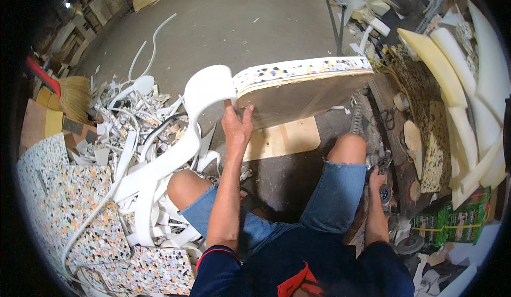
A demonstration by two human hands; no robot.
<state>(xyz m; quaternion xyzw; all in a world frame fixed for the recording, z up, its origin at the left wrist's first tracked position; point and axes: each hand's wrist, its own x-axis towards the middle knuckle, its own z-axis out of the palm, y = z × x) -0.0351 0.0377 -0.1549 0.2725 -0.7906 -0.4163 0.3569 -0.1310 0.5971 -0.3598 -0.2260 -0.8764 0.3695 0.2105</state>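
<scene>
A grey concrete floor (223,25) spreads out in my view, heaped with foam scraps at both sides and darkening at the fisheye rim. In front of the seated person, above the knees, I see one board (306,101), tipped up on edge. Its long axis runs left to right, its right end a little higher and farther off; the brown wooden face is toward me, with speckled foam (287,71) along the upper edge. One broad white strip (205,86) curls at its left end and trails down to the left.

The left hand (238,127) is clamped on the board's left end, thumb against the wooden face; I can't make out its other fingers well. The right hand (377,180) is low beside the right knee, near dark metal gear; I can't tell whether it is gripping anything.

Beneath the board lies one pale panel (287,139), its far edge hidden. To the left are white offcuts (125,118), too tangled to count, one broom (76,97), and at least two speckled sheets (80,228), fading out at the rim. To the right stand several curved foam pieces (434,65), overlapping; below them are green packs (468,220), partly covered.
</scene>
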